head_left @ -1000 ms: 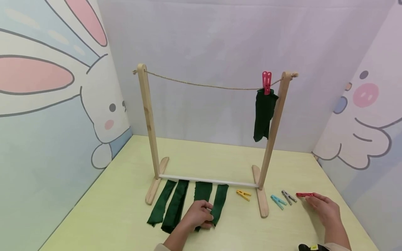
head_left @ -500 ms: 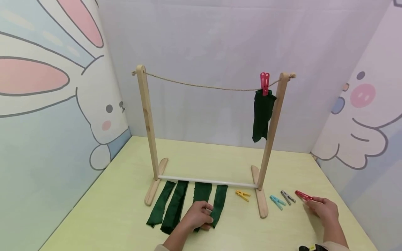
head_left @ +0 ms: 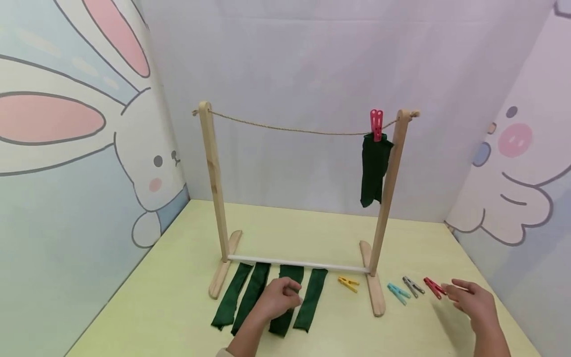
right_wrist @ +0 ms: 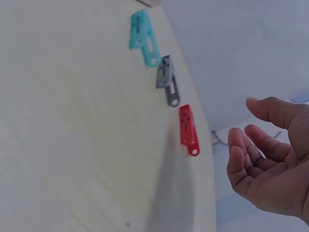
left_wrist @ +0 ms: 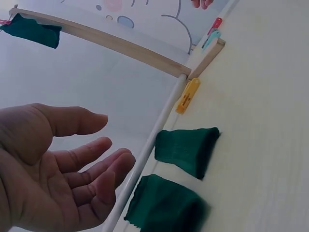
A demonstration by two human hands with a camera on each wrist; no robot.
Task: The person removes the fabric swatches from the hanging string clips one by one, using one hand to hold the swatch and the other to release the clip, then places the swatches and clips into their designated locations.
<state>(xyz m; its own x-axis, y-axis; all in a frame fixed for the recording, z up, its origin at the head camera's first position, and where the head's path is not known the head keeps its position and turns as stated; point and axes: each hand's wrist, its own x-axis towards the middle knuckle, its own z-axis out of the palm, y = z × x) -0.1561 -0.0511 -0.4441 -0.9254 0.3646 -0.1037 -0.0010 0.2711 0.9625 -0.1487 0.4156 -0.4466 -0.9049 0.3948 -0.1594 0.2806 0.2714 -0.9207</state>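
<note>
My left hand (head_left: 277, 298) hovers over the third of several dark green cloth strips (head_left: 292, 273) lying in a row on the table. In the left wrist view its fingers are loosely bent with a gap to the thumb and nothing between them. My right hand (head_left: 474, 301) is raised just right of a red clothespin (head_left: 433, 287); in the right wrist view that red clothespin (right_wrist: 187, 126) lies on the table, apart from the relaxed fingers. Left of it lie a grey clothespin (head_left: 413, 286), a light blue clothespin (head_left: 398, 293) and a yellow clothespin (head_left: 348, 283).
A wooden stand with two posts (head_left: 214, 183) carries a sagging rope (head_left: 290, 130). At its right end a red clothespin (head_left: 376, 125) holds a dark green cloth (head_left: 373, 171). A white bar (head_left: 299, 263) joins the feet, and cartoon-printed walls (head_left: 147, 193) enclose the table.
My right hand has let go of the red clothespin, now lying angled beside the grey one, and lifted off. My left hand has risen from the cloth strips. The head view has tilted slightly.
</note>
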